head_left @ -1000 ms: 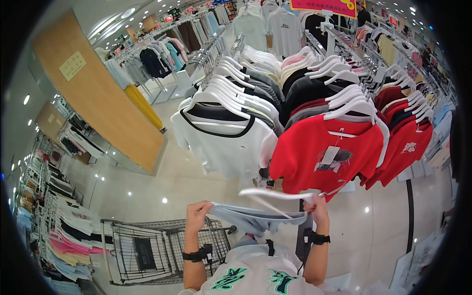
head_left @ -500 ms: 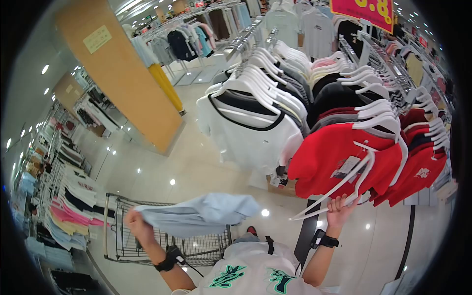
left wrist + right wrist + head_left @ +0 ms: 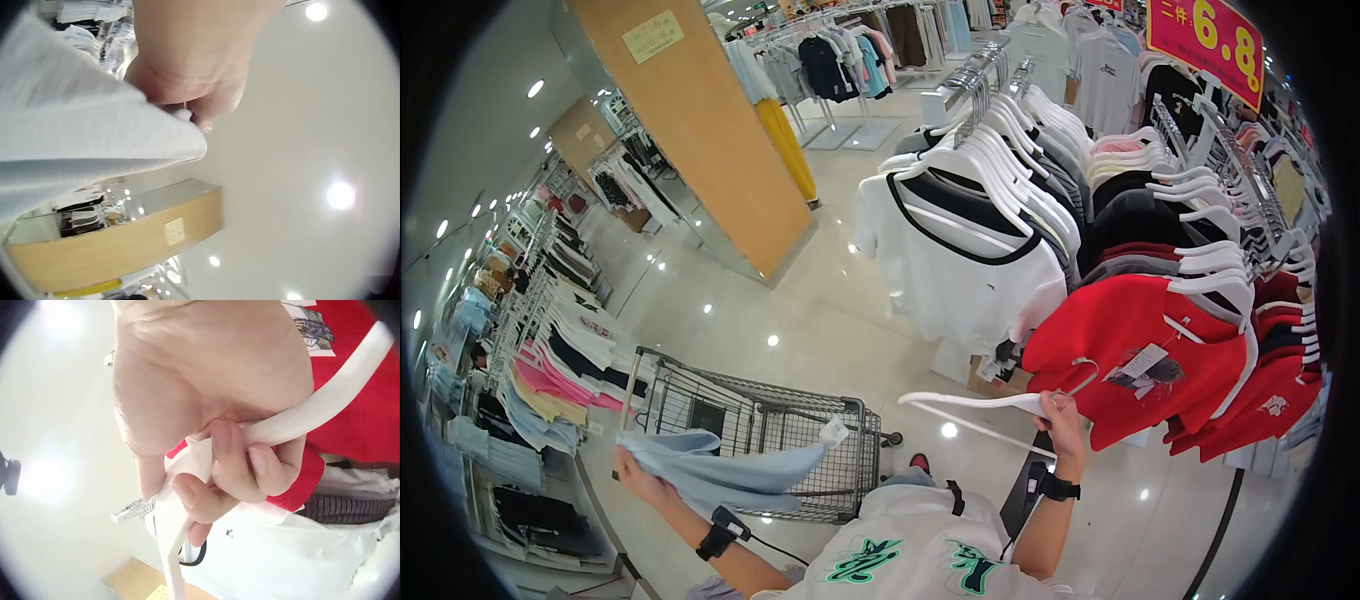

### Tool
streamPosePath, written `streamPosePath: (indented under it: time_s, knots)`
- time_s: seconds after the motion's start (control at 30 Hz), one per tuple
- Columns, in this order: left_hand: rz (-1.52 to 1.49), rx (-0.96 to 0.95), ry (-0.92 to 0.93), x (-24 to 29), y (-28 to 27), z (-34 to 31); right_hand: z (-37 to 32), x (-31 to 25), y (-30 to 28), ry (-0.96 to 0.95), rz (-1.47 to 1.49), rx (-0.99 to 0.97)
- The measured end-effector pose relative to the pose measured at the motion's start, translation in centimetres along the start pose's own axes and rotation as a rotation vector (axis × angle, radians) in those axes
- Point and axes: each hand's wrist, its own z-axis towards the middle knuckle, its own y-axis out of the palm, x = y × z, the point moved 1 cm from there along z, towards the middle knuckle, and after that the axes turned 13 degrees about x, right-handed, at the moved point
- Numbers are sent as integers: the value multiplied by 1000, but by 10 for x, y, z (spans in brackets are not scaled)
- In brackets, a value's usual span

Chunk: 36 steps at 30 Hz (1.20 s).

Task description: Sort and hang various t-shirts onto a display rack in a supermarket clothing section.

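A light blue garment (image 3: 730, 475) with a white tag hangs stretched out over the near part of the cart, its end pinched by my left hand (image 3: 643, 480). In the left wrist view the same cloth (image 3: 94, 131) runs away from the left hand (image 3: 190, 62). My right hand (image 3: 1062, 428) grips a white hanger (image 3: 980, 402) near its hook, in front of the red shirts. The right wrist view shows the fingers of the right hand (image 3: 219, 406) curled round the hanger (image 3: 312, 419). No cloth is on this hanger.
A wire shopping cart (image 3: 800, 410) stands at lower left. Ahead are racks with a white shirt (image 3: 970, 270) and red shirts (image 3: 1140, 350) on hangers. A wooden pillar (image 3: 700, 130) rises at upper left; more clothes (image 3: 550, 390) hang at far left.
The garment has come away from the hanger and moved left with my left hand, over the cart. My right hand still holds the hanger, which has turned. The view has swung left.
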Motion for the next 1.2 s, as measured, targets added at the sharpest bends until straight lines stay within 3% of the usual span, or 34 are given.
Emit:
streamPosePath:
  time_s: [0.07, 0.13, 0.2, 0.27, 0.33, 0.4, 0.47, 0.53, 0.57, 0.63, 0.77, 0.83, 0.97, 1.07, 1.1, 1.13, 1.2]
  knots:
    - [44, 33, -8, -39, -4, 2, 8, 11, 2, -21, -16, -13]
    - [357, -92, 80, -95, -26, 15, 5, 8, 11, 46, -35, -19]
    - [458, -152, 2, -135, -32, 1, 3, 6, 16, 50, -56, -25]
    - [581, -199, -107, -209, -60, 3, -3, 5, 20, 62, -79, -6]
    - [1049, -436, 173, -249, -82, -12, -7, 7, 22, 34, -119, 27]
    - [1377, -573, 325, -277, -91, -54, -10, 22, 11, 43, -144, 34]
    - [1403, -805, 492, -312, -106, -90, -15, 18, 17, 51, -160, 38]
    - [1304, -1022, -284, -321, -89, -125, -21, 6, 20, 62, -165, 74]
    - [1303, -1038, -291, -330, -76, -135, -21, 6, 20, 54, -151, 100]
    - [1212, -1312, -367, -358, -58, -158, -22, 3, 21, 48, -150, 128]
    - [1101, -1426, -417, -353, 15, -208, -13, -21, 30, 42, -225, 144]
    - [1125, -1357, -398, -367, 46, -232, -9, -36, 42, -71, -236, 127]
    - [1125, -1440, -341, -406, 76, -272, -2, -67, 72, -200, -285, 203]
    - [945, -1172, -375, -387, 63, -292, -2, -74, 84, -251, -341, 199]
    - [853, -1178, -237, -396, 52, -296, -4, -78, 89, -247, -354, 222]
    - [855, -1188, -240, -404, 41, -300, -5, -83, 94, -246, -359, 242]
    - [695, -992, -217, -412, 29, -311, -5, -103, 102, -198, -346, 260]
